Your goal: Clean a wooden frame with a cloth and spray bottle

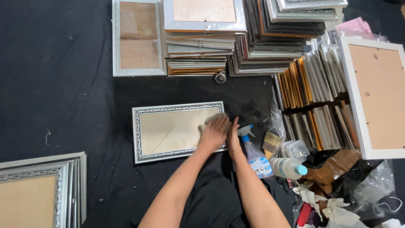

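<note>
- Here, a silver picture frame (179,131) is laid flat at the centre of the frame, its long axis running left to right.
- A cloth (209,122) is pressed onto its right end under the flattened left hand (215,131).
- The right edge is steadied by the right hand (233,139), fingers straight, holding nothing; a spray bottle (255,154) lies just beside it.

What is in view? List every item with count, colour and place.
Picture frame: one, silver ornate, centre on the black cloth.
Cloth pad: one, grey, under the left hand on the frame's right end.
Frame stacks: several, silver and gold, top and right.
Frame pile: one, silver, bottom left.
Spray bottle: one, clear with blue nozzle, right of the hands.
Brush: one, wooden, beside the bottle.
Left hand: pressing the pad.
Right hand: at the frame's right edge.
</note>
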